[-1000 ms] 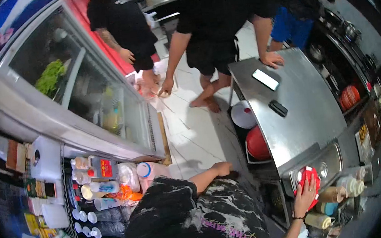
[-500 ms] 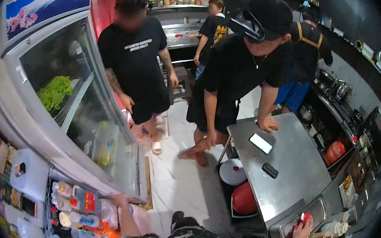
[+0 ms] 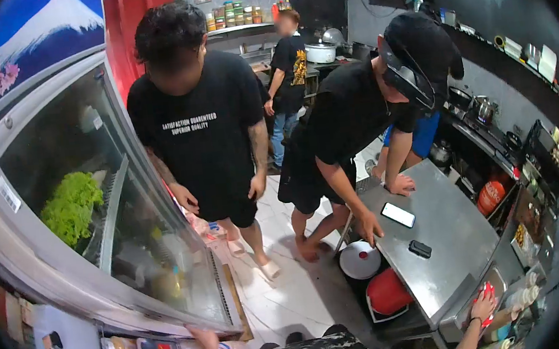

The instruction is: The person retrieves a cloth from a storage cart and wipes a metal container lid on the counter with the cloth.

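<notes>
the right hand [image 3: 484, 304] lies over a red cloth [image 3: 488, 289], its fingers loosely bent on the fabric; whether they close round it i cannot tell. the cloth is by the metal basin [image 3: 493, 276] at the near end of the steel worktop [image 3: 440, 246], with squeeze bottles [image 3: 525, 296] just beside. the left hand [image 3: 204, 337] reaches to the bottom edge of the glass-fronted fridge [image 3: 192, 318], near the bottles on the rack; its grip is too small to make out. on the worktop lie a dark case [image 3: 420, 249] and, farther back, a lit phone [image 3: 398, 215]. under its left side are a red container [image 3: 386, 293] and a white round lid [image 3: 360, 261]. leafy greens [image 3: 72, 206] sit inside the fridge. a person in a cap [image 3: 361, 111] leans one palm on the worktop, another person [image 3: 200, 128] stands beside the fridge, and at the back are a white cooker [image 3: 320, 53] and shelved jars [image 3: 234, 17].
</notes>
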`<state>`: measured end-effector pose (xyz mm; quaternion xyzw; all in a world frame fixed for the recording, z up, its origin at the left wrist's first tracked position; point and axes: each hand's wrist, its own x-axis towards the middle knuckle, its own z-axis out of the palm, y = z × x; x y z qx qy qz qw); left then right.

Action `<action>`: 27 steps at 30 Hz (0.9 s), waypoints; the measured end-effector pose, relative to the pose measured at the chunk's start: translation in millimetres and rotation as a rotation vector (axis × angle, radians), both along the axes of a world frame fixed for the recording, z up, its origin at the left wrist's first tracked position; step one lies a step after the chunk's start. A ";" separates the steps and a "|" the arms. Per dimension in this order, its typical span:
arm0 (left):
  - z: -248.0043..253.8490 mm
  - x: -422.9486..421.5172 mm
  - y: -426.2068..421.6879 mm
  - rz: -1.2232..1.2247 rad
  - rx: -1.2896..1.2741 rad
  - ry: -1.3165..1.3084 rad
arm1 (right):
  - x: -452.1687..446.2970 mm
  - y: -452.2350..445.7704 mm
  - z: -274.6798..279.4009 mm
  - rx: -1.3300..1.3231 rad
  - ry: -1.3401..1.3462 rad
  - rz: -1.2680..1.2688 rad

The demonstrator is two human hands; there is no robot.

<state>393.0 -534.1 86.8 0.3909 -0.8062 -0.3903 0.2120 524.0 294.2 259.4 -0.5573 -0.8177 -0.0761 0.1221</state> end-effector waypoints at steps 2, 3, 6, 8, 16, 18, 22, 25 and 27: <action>11.0 0.8 8.5 -0.014 0.203 0.005 | -9.5 -19.6 20.5 -0.049 -0.022 -0.027; 10.7 0.2 5.0 -0.027 0.192 0.005 | -9.6 -26.4 25.7 -0.076 -0.042 -0.043; 5.5 -2.6 9.7 0.009 0.131 0.074 | -14.5 -25.7 25.3 -0.137 -0.041 -0.119; 11.4 6.0 9.9 0.040 0.313 0.014 | -19.5 -28.8 32.4 -0.153 -0.053 -0.139; -38.3 63.0 21.7 -0.699 0.228 -0.759 | -3.4 -15.0 13.0 0.024 0.080 0.104; -34.7 68.3 50.7 -0.919 0.069 -0.882 | 14.3 10.1 -6.7 0.200 0.034 0.421; -26.1 51.4 108.5 -1.289 -0.175 -0.994 | 31.4 -20.1 27.3 -0.119 0.521 0.421; -18.7 15.4 172.9 -1.512 -0.340 -0.971 | 38.5 -11.0 15.1 -0.103 0.557 0.406; 4.8 -10.5 245.2 -1.620 -0.373 -0.841 | 46.3 -8.6 18.8 -0.094 0.547 0.421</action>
